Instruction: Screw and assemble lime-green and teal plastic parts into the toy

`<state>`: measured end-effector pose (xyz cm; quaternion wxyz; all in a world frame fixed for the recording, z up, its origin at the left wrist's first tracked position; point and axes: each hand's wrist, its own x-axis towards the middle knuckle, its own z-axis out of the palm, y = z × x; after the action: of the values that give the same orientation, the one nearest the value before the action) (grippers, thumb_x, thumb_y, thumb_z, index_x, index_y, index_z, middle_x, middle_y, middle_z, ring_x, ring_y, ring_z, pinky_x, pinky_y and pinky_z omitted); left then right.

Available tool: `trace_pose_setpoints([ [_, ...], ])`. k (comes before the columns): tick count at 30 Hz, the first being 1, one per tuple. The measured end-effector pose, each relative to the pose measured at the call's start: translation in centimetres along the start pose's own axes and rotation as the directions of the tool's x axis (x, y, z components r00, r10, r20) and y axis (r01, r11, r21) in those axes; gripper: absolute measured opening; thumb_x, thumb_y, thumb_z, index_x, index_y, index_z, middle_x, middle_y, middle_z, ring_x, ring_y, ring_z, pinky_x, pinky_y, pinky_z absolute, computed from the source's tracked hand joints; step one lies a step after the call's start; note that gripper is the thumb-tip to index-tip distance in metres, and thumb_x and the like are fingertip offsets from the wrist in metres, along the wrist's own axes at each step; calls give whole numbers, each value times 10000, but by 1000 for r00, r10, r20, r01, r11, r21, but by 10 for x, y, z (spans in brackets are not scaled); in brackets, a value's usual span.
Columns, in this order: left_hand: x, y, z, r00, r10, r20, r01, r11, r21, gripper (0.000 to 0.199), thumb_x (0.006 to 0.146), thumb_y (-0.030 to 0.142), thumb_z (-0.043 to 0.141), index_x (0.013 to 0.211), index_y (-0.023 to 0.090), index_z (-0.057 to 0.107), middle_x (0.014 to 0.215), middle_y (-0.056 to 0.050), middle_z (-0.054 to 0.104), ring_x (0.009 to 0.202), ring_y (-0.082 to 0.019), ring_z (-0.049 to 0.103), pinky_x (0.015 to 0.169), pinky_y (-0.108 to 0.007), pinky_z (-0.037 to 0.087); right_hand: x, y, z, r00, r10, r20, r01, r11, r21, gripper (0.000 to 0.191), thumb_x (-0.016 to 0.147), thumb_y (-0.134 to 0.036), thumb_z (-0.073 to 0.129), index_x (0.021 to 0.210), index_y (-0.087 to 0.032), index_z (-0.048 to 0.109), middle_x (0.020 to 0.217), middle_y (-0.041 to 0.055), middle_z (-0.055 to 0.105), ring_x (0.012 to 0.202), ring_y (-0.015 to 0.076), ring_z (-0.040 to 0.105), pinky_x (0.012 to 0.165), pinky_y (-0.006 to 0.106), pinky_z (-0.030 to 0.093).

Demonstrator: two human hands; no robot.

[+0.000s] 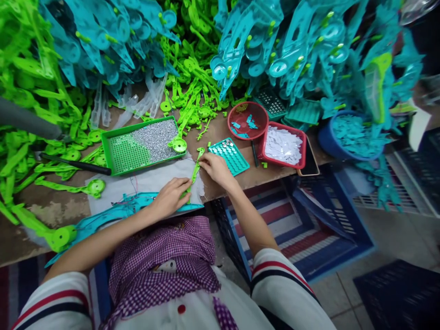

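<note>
Beside shallow green plastic tray (147, 165): left hand (172, 196) clamps slim lime-green plastic part (195, 170), right hand (217, 169) pinches higher. Brace lower end.

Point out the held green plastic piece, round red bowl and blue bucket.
Green plastic piece (195, 170): head view, slim middle.
Round red bowl (261, 116): head view, inner wall.
Blue bucket (327, 145): head view, outer wall.

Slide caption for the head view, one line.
Two bare hands, left and right, on a slim green part beside a green tray of small metal pieces.
</note>
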<state>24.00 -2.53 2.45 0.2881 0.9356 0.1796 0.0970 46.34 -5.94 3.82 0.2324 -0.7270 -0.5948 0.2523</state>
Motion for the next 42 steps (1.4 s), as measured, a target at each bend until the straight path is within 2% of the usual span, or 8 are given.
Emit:
trace_pose_setpoints([
  [5, 0, 0, -2, 1000, -15, 16, 15, 1000, -9, 359, 960, 292, 502, 1274, 156, 613, 1236, -134, 650, 1101, -245, 612, 976, -413, 526, 4, 8, -4, 993, -114, 39, 113, 993, 35, 175, 902, -121, 548, 945, -168, 711, 988, 83, 694, 958, 195, 622, 879, 307, 450],
  [19, 0, 2, -5, 999, -9, 53, 4, 997, 79, 346, 972, 294, 487, 1260, 147, 611, 1231, -129, 655, 1104, -238, 613, 972, -384, 522, 7, 6, -3, 991, -118, 55, 119, 993, -17, 147, 909, -112, 544, 895, -165, 680, 926, 68, 656, 911, 190, 595, 848, 306, 441],
  [25, 46, 8, -21, 998, -50, 31, 38, 948, 316, 407, 985, 150, 393, 1376, 127, 507, 1370, -162, 569, 1193, -269, 544, 969, -410, 469, 9, 2, -6, 994, -90, 69, 94, 994, -55, 154, 903, -128, 563, 926, -163, 711, 941, 76, 679, 908, 190, 611, 850, 310, 448],
  [27, 66, 8, -22, 995, -90, 44, 65, 916, 396, 436, 951, 72, 382, 1370, 79, 504, 1261, -193, 623, 1177, -299, 536, 937, -428, 455, 9, -1, -7, 996, -65, 68, 70, 995, -72, 160, 899, -129, 567, 935, -157, 721, 957, 87, 691, 916, 196, 620, 855, 316, 454],
  [29, 78, 7, -21, 992, -97, 81, 53, 901, 430, 366, 928, 46, 386, 1219, 59, 607, 1071, -190, 672, 1108, -313, 555, 898, -434, 444, 9, -3, -8, 997, -34, 75, 40, 996, -83, 153, 892, -134, 583, 935, -149, 729, 969, 98, 706, 922, 204, 631, 858, 321, 460],
  [33, 79, 5, -19, 996, -67, 51, 38, 899, 435, 260, 939, 90, 417, 953, 118, 675, 940, -150, 665, 992, -293, 586, 868, -426, 438, 11, -3, -9, 996, -18, 83, 25, 996, -87, 149, 884, -149, 607, 921, -166, 750, 958, 98, 735, 907, 209, 647, 843, 320, 467],
  [38, 76, 15, -14, 998, -51, 38, 28, 890, 456, 251, 975, 138, 411, 1012, 137, 659, 968, -118, 653, 958, -260, 602, 896, -408, 433, 12, -5, -12, 996, 15, 92, -6, 995, -97, 169, 885, -154, 602, 925, -165, 766, 954, 105, 759, 905, 218, 668, 821, 314, 470],
  [42, 69, 35, 2, 989, -64, 133, -14, 855, 518, 326, 945, 45, 347, 1094, 73, 636, 1006, -166, 639, 966, -276, 594, 785, -376, 467, 14, -9, -14, 991, 52, 123, -39, 994, -105, 164, 863, -131, 616, 914, -157, 769, 941, 105, 769, 901, 217, 679, 811, 299, 469],
])
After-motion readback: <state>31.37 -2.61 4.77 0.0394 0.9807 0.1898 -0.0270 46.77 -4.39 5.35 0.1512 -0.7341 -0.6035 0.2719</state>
